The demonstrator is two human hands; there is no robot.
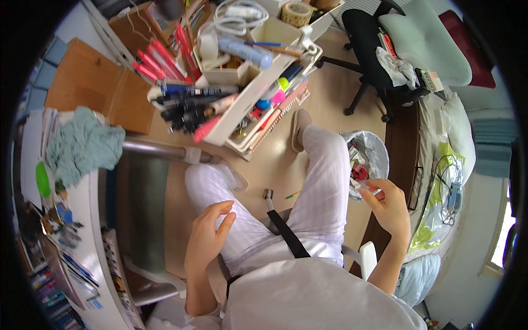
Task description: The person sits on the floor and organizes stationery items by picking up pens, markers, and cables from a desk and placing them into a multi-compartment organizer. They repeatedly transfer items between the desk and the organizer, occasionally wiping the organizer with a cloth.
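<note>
My left hand point(209, 237) hovers over my left thigh, thumb and fingers apart, holding nothing. On the other side, my right hand point(387, 208) is at the near edge of a waste bin lined with a pale plastic bag point(377, 154). Between its thumb and fingers shows a small translucent piece point(376, 191), too small to name. Crumpled scraps and a red item point(359, 172) lie inside the bin. Ahead of my knees stands a white organizer point(251, 111), crowded with black pens point(189, 107), red pens point(161, 62), a light blue tube point(243, 51) and a tape roll point(297, 14).
A white desk point(88, 206) with a crumpled grey-green cloth point(84, 144) runs along the left. On the floor lies a green pencil-like stick point(292, 195). An office chair point(363, 49) stands at upper right, beside a bed point(429, 181) with a plastic bag point(443, 198).
</note>
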